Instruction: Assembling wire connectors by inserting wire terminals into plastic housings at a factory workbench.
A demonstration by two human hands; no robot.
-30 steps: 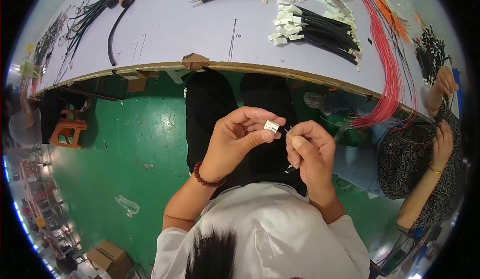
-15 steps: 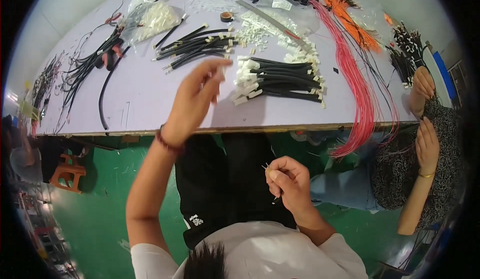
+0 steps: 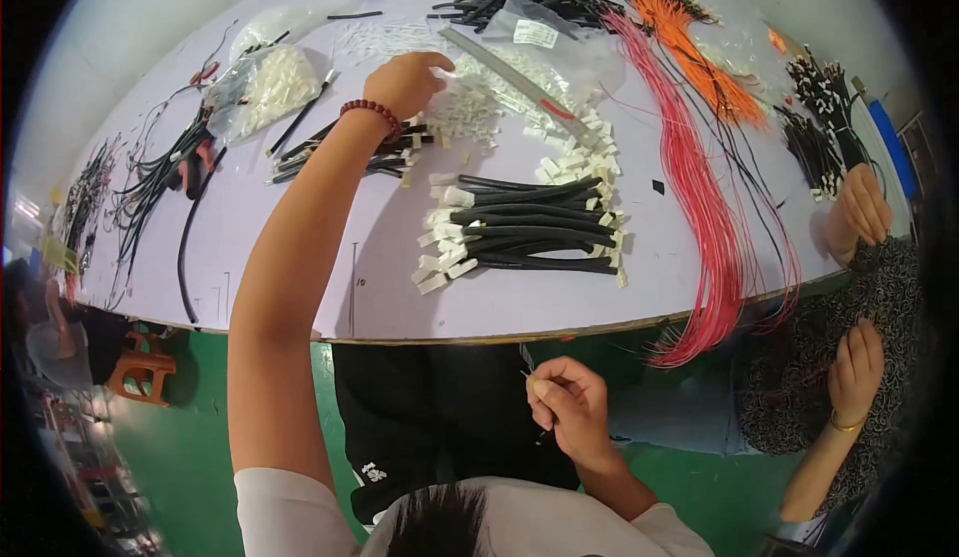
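Note:
My left hand reaches far over the table, its index finger stretched out and apart from the thumb, at the edge of a pile of small white plastic connectors. Nothing shows between those fingers; the rest curl out of sight. Above my lap my right hand pinches a short cable; thin bare wire ends stick out above the fingers and a dark end below. Most of that cable is hidden in the fist. Between my hands, near the table edge, lies a stack of black sleeved cables with white connectors on their ends.
A metal ruler lies slanted across the connectors. Left are a bag of white connectors, pliers and dark cables. Right are pink wires overhanging the edge, orange wires and another person's hands.
My left hand has moved forward, from beside the stacked cables to the small white connectors. My right hand still pinches its cable. The whole view has shifted, with the table edge now lower.

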